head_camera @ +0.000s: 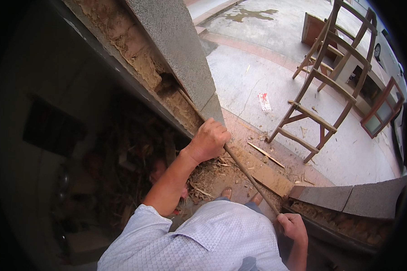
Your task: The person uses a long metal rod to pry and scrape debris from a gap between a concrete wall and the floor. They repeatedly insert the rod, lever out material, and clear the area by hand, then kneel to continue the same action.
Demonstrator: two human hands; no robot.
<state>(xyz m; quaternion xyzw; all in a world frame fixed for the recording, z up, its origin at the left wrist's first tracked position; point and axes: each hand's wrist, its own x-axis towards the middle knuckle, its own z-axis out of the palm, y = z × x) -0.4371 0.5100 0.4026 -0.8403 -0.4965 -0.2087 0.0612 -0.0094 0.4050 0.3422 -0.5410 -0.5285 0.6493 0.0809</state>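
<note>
A long, thin metal rod, apparently a pry bar point(246, 172), runs slantwise across the doorway in front of me. My left hand point(210, 140) is closed around its upper part, close to the side of the opening. Lower down, my right hand point(291, 225) grips the near end by the other side. The bar's far end reaches a dark hollow point(168, 83) in the rough, crumbling mortar point(132, 57) of the door jamb; its tip is hidden there. Grey stone facing point(179, 44) borders this exposed strip.
Wood splinters and rubble point(207, 179) lie about my feet point(226, 193) and the sill point(271, 172). Outside stands a wooden stepladder point(317, 79). A framed glass window sash point(383, 110) leans near a pale cabinet-like piece point(352, 79). A red-and-white packet point(264, 101) lies on the paving.
</note>
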